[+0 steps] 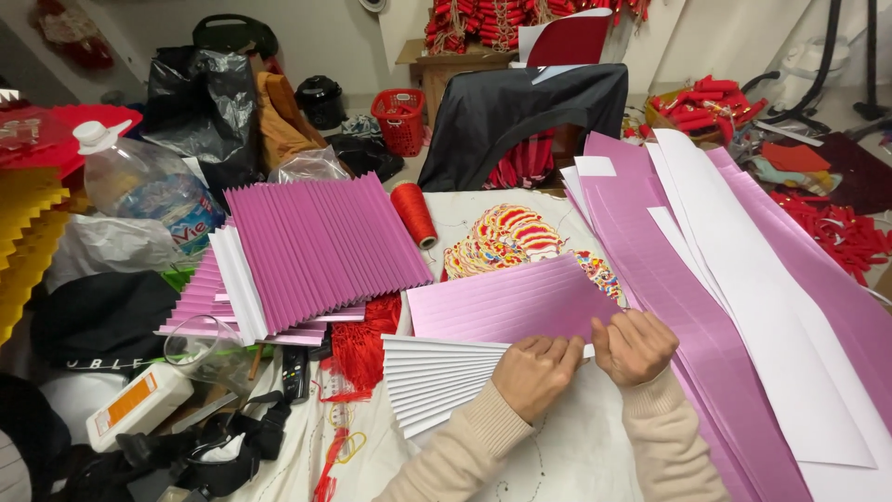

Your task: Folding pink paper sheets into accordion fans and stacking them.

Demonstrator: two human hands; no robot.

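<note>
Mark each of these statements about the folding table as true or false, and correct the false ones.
1. Both hands pinch the edge of a pink pleated sheet. True: the left hand and right hand meet at its near edge.
2. The spool of thread is blue. False: it is red.
3. A stack of pleated pink sheets lies left of the hands. True.
4. The long flat strips on the right are all yellow. False: they are pink and white.
5. The plastic water bottle lies on the left side. True.
6. The small basket at the back is green. False: it is red.
</note>
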